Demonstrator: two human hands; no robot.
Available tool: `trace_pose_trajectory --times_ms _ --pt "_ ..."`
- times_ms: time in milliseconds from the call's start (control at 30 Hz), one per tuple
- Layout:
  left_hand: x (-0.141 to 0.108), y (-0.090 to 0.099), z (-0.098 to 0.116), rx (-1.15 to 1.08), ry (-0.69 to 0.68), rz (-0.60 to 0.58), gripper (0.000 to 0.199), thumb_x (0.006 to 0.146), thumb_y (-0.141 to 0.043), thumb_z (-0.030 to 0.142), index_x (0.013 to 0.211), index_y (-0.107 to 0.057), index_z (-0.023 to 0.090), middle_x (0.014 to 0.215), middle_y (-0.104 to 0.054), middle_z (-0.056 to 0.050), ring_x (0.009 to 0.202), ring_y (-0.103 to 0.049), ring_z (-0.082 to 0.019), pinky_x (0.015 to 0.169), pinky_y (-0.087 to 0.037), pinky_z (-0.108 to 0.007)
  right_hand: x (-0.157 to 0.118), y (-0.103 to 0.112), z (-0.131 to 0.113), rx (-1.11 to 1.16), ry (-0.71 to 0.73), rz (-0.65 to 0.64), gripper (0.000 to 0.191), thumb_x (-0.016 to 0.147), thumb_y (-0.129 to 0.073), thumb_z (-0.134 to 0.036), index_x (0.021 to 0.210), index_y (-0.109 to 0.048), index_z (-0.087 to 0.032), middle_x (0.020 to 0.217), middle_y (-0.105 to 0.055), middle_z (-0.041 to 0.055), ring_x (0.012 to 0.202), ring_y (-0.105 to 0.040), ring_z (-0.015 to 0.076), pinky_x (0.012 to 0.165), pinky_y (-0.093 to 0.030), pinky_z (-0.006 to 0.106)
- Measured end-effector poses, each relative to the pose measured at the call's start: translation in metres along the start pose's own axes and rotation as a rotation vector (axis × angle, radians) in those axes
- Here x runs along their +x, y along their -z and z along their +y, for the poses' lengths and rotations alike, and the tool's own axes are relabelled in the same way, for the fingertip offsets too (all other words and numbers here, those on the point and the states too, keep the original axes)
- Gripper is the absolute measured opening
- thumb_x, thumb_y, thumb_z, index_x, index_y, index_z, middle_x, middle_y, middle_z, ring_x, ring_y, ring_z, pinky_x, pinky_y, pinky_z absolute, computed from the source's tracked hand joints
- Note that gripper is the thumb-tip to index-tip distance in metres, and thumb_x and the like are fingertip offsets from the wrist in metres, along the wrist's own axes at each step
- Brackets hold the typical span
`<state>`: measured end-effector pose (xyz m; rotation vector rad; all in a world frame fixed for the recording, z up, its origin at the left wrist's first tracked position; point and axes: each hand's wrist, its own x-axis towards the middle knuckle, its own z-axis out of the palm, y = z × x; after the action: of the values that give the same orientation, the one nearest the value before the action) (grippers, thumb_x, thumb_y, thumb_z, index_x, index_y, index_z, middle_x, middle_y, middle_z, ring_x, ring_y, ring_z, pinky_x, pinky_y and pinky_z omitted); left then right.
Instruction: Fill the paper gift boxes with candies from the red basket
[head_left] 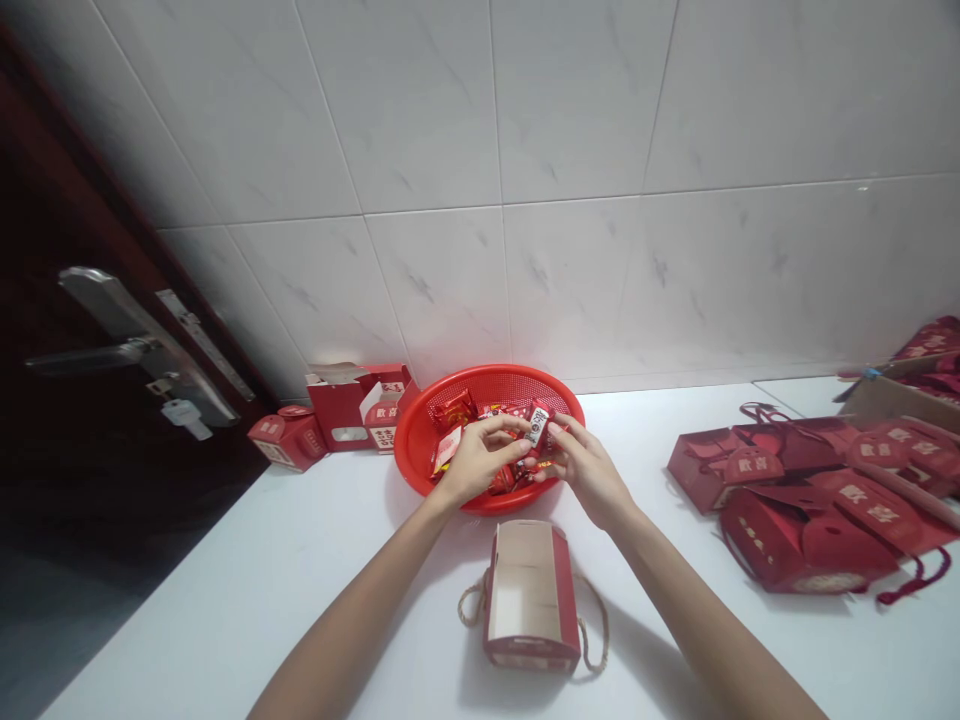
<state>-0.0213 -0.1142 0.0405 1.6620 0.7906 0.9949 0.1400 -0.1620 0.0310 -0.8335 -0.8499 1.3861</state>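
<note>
A small red wrapped candy (pixel 538 424) with white and dark print is held up over the red plastic basket (pixel 411 478). My left hand (pixel 481 458) reaches in from the left, its thumb and fingers at the candy's left side. My right hand (pixel 592 474) pinches the candy's right edge. Below them in the basket lie several other wrapped candies (pixel 501 482), partly hidden by my hands. Nearer to me, between my forearms, an open red gift box (pixel 528 590) shows its beige inside, with a loop of twine at each side.
Small red boxes (pixel 289 438) stand at the left by the door with its handle (pixel 94 358). On the right lie several red gift boxes (pixel 802 540) with dark red cords. Behind them is a cardboard carton (pixel 862 400). A tiled wall (pixel 570 280) backs the white table (pixel 322 570).
</note>
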Motion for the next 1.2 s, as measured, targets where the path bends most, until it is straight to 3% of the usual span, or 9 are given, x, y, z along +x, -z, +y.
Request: trace_pose_trajectory --times_ms 267,467,600,733,867,1033,1200 --pt "0.000 -0.007 -0.001 -0.090 -0.044 0.028 0.032 0.072 -0.081 0.039 0.092 -0.074 0.016 0.090 -0.075 -0.006 0.087 -0.070 -0.021 0.080 -0.057 -0.032 0.000 -0.004 -0.002 0.174 -0.001 -0.002 0.041 0.064 -0.088 -0.042 0.088 -0.063 -0.021 0.087 -0.071 0.0006 0.079 -0.067 0.0162 0.066 -0.057 0.027" --pt "0.000 -0.007 0.005 0.095 -0.051 -0.090 0.028 0.078 -0.075 0.037 0.096 -0.077 0.016 0.095 -0.075 -0.008 0.086 -0.070 -0.022 0.076 -0.057 -0.031 0.000 0.000 0.001 0.156 -0.067 0.003 0.039 0.066 -0.088 -0.042 0.091 -0.068 -0.019 0.089 -0.071 0.0028 0.080 -0.067 0.0172 0.068 -0.059 0.030" --pt "0.011 0.019 0.008 0.205 -0.096 -0.131 0.028 0.081 -0.071 0.041 0.094 -0.079 0.017 0.104 -0.074 -0.010 0.097 -0.069 -0.023 0.084 -0.055 -0.033 0.000 0.001 0.004 0.187 -0.088 -0.009 0.041 0.063 -0.091 -0.036 0.093 -0.069 -0.018 0.090 -0.072 0.0034 0.079 -0.067 0.0180 0.071 -0.061 0.035" --pt "0.033 0.066 0.002 0.330 0.021 0.015 0.038 0.077 -0.070 0.046 0.098 -0.077 0.016 0.107 -0.076 -0.011 0.099 -0.069 -0.026 0.090 -0.054 -0.036 0.000 0.000 0.004 0.216 -0.097 0.027 0.045 0.056 -0.094 -0.029 0.092 -0.069 -0.018 0.091 -0.073 0.0039 0.083 -0.069 0.0215 0.070 -0.062 0.038" --pt "0.056 0.105 -0.010 0.620 0.093 0.087 0.033 0.077 -0.062 0.032 0.100 -0.077 0.014 0.112 -0.077 -0.010 0.109 -0.068 -0.028 0.096 -0.051 -0.034 0.001 0.000 0.004 0.225 -0.103 0.035 0.042 0.057 -0.094 -0.028 0.089 -0.068 -0.017 0.086 -0.073 0.0030 0.079 -0.069 0.0200 0.068 -0.062 0.037" --pt "0.073 0.116 -0.026 1.040 0.220 -0.081 0.041 0.073 -0.060 0.015 0.110 -0.076 0.021 0.120 -0.075 -0.005 0.108 -0.069 -0.025 0.092 -0.051 -0.027 0.001 0.000 0.005 0.212 -0.104 0.027 0.043 0.057 -0.093 -0.029 0.090 -0.068 -0.017 0.088 -0.073 0.0039 0.080 -0.070 0.0205 0.067 -0.063 0.037" --pt "0.083 0.112 -0.041 1.068 0.250 -0.114 0.040 0.059 -0.060 0.002 0.086 -0.081 0.025 0.101 -0.079 -0.003 0.102 -0.070 -0.026 0.086 -0.051 -0.027 0.000 0.000 0.003 0.178 -0.131 0.040 0.046 0.054 -0.094 -0.032 0.088 -0.067 -0.017 0.085 -0.073 0.0037 0.077 -0.070 0.0207 0.065 -0.063 0.034"
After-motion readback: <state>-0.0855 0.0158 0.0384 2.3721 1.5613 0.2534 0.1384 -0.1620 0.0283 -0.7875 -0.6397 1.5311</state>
